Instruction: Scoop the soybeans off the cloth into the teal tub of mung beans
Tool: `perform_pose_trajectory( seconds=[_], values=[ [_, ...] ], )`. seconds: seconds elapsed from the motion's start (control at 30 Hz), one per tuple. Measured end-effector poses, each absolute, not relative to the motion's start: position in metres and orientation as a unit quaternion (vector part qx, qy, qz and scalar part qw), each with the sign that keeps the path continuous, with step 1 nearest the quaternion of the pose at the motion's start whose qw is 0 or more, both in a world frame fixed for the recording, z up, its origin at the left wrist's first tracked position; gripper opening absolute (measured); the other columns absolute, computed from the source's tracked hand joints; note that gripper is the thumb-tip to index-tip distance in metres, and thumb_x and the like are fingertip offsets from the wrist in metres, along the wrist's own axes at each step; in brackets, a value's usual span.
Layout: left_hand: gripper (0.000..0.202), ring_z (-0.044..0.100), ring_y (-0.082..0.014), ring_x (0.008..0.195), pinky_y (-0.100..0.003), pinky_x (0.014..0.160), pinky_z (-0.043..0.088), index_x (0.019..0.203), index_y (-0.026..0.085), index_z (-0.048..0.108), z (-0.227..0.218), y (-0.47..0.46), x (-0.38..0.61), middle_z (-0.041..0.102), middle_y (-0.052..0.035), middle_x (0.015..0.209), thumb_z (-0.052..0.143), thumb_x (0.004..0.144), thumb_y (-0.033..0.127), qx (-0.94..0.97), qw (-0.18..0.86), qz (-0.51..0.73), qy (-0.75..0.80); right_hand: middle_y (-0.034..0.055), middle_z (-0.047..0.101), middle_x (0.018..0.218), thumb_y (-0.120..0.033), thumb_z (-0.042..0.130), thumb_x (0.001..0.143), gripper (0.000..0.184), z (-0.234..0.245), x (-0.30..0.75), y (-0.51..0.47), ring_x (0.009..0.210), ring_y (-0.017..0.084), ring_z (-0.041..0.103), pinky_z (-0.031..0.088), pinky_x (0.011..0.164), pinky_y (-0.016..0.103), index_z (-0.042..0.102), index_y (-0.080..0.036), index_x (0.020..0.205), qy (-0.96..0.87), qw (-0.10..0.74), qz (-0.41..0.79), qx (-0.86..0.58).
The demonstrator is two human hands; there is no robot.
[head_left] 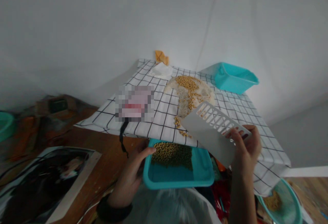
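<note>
I saw the left hand [137,162] gripping a teal tub [171,176], bottom centre; the right hand [247,147] gripped a slotted board [211,133], lower right.

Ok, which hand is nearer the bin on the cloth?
Right. The right hand, holding the slotted sheet, is in front of the bin, apart from it; the left hand is farther off, to the bin's front left, holding the tray.

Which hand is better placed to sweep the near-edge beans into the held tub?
Right hand, likely: it holds the slotted board, one corner beside those beans; the left hand holds the tub.
</note>
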State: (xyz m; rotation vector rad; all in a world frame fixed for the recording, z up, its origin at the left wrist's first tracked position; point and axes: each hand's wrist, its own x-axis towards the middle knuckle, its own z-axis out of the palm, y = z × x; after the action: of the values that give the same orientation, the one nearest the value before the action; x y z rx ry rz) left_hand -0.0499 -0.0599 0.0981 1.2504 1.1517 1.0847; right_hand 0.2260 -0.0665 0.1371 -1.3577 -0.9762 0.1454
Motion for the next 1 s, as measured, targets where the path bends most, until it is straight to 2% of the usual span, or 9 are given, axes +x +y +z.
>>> perform_pose_trajectory(
  seconds=[0.1, 0.3, 0.57, 0.67, 0.8, 0.93, 1.0],
  values=[
    [0.022, 0.072, -0.0292, 0.090, -0.036, 0.073, 0.059, 0.091, 0.026, 0.073, 0.097, -0.060, -0.051, 0.077, -0.0081, 0.096, 0.067, 0.072, 0.034, 0.536, 0.522, 0.459, 0.479, -0.0029, 0.059, 0.064, -0.041, 0.071, 0.077, 0.027, 0.137, 0.227, -0.068, 0.057, 0.015, 0.050, 0.035, 0.058, 0.029, 0.051, -0.022, 0.077, -0.429, 0.664, 0.057, -0.610],
    [0.018, 0.071, -0.0298, 0.093, -0.036, 0.075, 0.059, 0.083, 0.026, 0.072, 0.096, -0.059, -0.051, 0.077, -0.0079, 0.098, 0.071, 0.067, 0.033, 0.554, 0.506, 0.455, 0.479, -0.0028, 0.060, 0.064, -0.038, 0.071, 0.077, 0.025, 0.135, 0.227, -0.069, 0.056, 0.015, 0.052, 0.037, 0.057, 0.028, 0.051, -0.022, 0.077, -0.432, 0.669, 0.076, -0.600],
    [0.028, 0.072, -0.0299, 0.090, -0.038, 0.074, 0.060, 0.096, 0.027, 0.072, 0.099, -0.062, -0.049, 0.077, -0.0077, 0.098, 0.073, 0.068, 0.035, 0.545, 0.512, 0.468, 0.471, -0.0042, 0.057, 0.064, -0.038, 0.071, 0.078, 0.025, 0.137, 0.222, -0.061, 0.059, 0.014, 0.051, 0.038, 0.061, 0.027, 0.051, -0.022, 0.077, -0.446, 0.667, 0.067, -0.593],
    [0.025, 0.072, -0.0301, 0.089, -0.039, 0.073, 0.060, 0.097, 0.028, 0.073, 0.098, -0.059, -0.047, 0.077, -0.0076, 0.093, 0.068, 0.074, 0.038, 0.560, 0.502, 0.461, 0.471, -0.0042, 0.057, 0.065, -0.038, 0.070, 0.078, 0.025, 0.136, 0.223, -0.060, 0.059, 0.014, 0.050, 0.037, 0.061, 0.027, 0.051, -0.022, 0.078, -0.439, 0.671, 0.072, -0.593],
    [0.029, 0.073, -0.0269, 0.079, -0.037, 0.067, 0.060, 0.101, 0.027, 0.073, 0.092, -0.054, -0.044, 0.076, -0.0069, 0.081, 0.051, 0.087, 0.039, 0.552, 0.513, 0.450, 0.478, -0.0036, 0.056, 0.066, -0.039, 0.069, 0.078, 0.025, 0.134, 0.224, -0.058, 0.060, 0.015, 0.052, 0.038, 0.061, 0.028, 0.050, -0.023, 0.078, -0.439, 0.668, 0.076, -0.596],
    [0.024, 0.072, -0.0290, 0.089, -0.039, 0.075, 0.059, 0.091, 0.026, 0.075, 0.086, -0.058, -0.046, 0.077, -0.0083, 0.093, 0.065, 0.076, 0.041, 0.556, 0.495, 0.465, 0.478, -0.0038, 0.056, 0.064, -0.038, 0.070, 0.078, 0.025, 0.136, 0.223, -0.057, 0.058, 0.014, 0.050, 0.036, 0.059, 0.028, 0.051, -0.022, 0.077, -0.452, 0.670, 0.072, -0.584],
    [0.026, 0.071, -0.0301, 0.092, -0.040, 0.078, 0.059, 0.093, 0.026, 0.074, 0.086, -0.061, -0.048, 0.076, -0.0088, 0.098, 0.068, 0.073, 0.042, 0.557, 0.497, 0.466, 0.475, -0.0042, 0.055, 0.062, -0.037, 0.071, 0.077, 0.025, 0.137, 0.223, -0.058, 0.057, 0.014, 0.049, 0.035, 0.058, 0.028, 0.051, -0.022, 0.076, -0.458, 0.674, 0.074, -0.575]
  ],
)
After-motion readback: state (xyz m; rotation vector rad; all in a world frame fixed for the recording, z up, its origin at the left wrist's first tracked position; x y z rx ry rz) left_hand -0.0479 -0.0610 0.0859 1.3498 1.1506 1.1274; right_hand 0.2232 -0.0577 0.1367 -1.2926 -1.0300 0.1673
